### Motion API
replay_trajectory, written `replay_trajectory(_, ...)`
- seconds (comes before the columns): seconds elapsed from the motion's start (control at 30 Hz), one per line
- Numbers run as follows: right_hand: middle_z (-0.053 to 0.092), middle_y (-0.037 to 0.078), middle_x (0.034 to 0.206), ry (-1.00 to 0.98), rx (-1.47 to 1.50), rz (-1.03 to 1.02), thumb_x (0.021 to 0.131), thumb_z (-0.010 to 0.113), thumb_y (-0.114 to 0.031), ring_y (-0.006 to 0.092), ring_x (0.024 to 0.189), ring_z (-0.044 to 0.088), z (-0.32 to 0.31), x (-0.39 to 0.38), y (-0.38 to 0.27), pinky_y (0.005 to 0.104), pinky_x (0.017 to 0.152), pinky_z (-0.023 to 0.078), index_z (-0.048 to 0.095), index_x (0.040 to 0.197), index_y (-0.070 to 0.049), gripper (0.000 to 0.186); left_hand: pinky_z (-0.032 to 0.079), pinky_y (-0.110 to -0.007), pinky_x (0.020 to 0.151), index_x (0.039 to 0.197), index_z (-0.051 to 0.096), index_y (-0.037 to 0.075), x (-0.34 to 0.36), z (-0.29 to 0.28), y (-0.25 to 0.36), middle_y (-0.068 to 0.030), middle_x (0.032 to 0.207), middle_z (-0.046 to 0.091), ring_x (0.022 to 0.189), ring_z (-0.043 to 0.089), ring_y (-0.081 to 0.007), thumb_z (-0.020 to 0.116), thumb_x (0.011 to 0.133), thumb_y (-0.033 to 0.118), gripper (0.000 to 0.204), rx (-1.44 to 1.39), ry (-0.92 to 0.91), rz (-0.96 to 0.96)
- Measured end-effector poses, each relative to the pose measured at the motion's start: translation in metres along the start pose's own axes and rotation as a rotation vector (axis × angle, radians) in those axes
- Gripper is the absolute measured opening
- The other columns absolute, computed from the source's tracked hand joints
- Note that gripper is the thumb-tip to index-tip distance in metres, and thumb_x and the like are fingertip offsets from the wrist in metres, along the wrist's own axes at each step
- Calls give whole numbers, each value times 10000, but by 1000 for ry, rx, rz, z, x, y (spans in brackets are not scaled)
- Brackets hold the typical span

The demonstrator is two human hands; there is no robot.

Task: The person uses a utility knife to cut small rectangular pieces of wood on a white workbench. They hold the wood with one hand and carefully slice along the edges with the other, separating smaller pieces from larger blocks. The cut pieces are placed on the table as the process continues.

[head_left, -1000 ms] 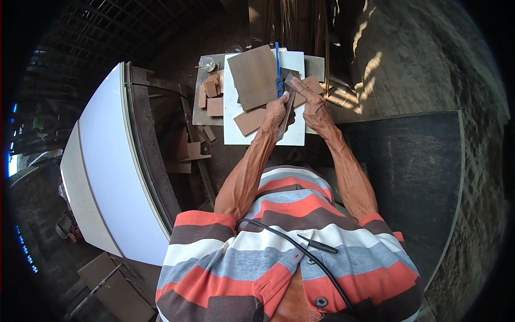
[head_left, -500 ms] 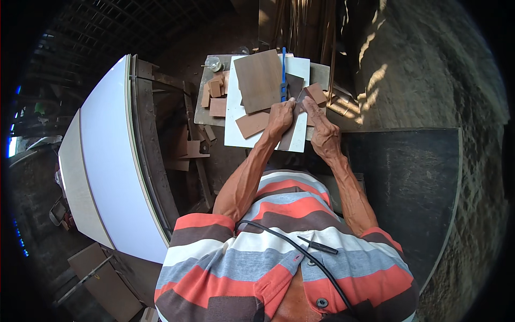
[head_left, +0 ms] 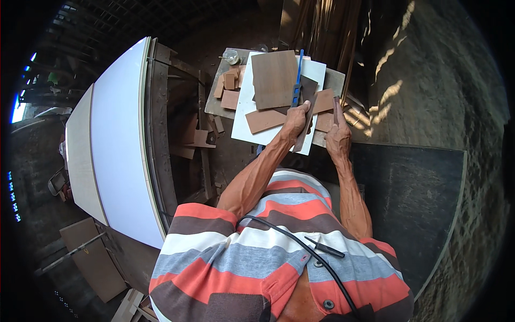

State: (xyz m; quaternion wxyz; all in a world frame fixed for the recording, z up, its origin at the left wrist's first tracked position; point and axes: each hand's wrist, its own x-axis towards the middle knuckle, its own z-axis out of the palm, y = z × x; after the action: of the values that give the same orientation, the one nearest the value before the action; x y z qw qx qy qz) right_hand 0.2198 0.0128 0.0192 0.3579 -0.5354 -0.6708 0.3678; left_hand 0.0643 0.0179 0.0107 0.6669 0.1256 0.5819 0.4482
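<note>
My left hand (head_left: 296, 119) is closed round a long dark brown strip (head_left: 301, 137), held slanting above a white board (head_left: 242, 127). To its right and apart from it, my right hand (head_left: 338, 138) grips a narrow dark piece (head_left: 336, 109) that points away from me; its kind is unclear. A square brown wood panel (head_left: 274, 80) lies on the board beyond my left hand. Along the panel's right edge runs a slim blue tool (head_left: 296, 88). Flat reddish-brown pieces lie on either side of my left hand, one at the left (head_left: 263, 121) and one at the right (head_left: 323, 100).
Small wood blocks (head_left: 229, 80) and a clear glass jar (head_left: 230, 55) sit at the worktable's left. A large white curved panel (head_left: 119, 134) stands further left. At my right are a dark board (head_left: 407, 198) and a rough wall (head_left: 429, 80).
My hands were close together over the strip; the right has moved away to the right with the narrow dark piece. The whole view has shifted slightly.
</note>
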Motion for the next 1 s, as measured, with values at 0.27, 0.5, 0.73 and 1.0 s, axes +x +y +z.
replay_trajectory(0.27, 587, 178, 1352, -57, -40, -37, 905, 369, 19, 355, 1165, 588, 27, 1, 22, 412, 1013, 478, 529, 1419, -80, 548, 432, -320, 466, 886, 567, 54, -2, -22, -26, -48, 663, 547, 507, 513, -150, 469, 1042, 458, 445, 356, 32, 163)
replay_trajectory(0.5, 604, 174, 1197, -242, 210, 409, 936, 478, -89, 230, 899, 667, 49, 14, 47, 317, 640, 613, 558, 1347, 19, 431, 574, -340, 616, 1191, 529, 42, -9, -87, -20, -68, 903, 637, 650, 675, -182, 441, 1063, 278, 283, 84, 11, -100)
replay_trajectory(0.73, 696, 198, 1106, -229, 259, 478, 901, 572, -110, 244, 866, 707, 122, 45, 37, 327, 659, 605, 639, 1246, 24, 376, 480, -252, 477, 1159, 651, -20, 0, -144, -23, -34, 784, 584, 543, 585, -129, 591, 1003, 256, 323, 142, 244, -7)
replay_trajectory(1.0, 509, 184, 1318, -82, -360, 246, 834, 695, -237, 376, 1182, 549, 168, 79, 45, 480, 975, 477, 601, 1281, -23, 504, 488, -340, 589, 1217, 566, -51, 4, -183, 4, -95, 783, 628, 652, 605, -169, 709, 890, 230, 454, 559, 240, 80)
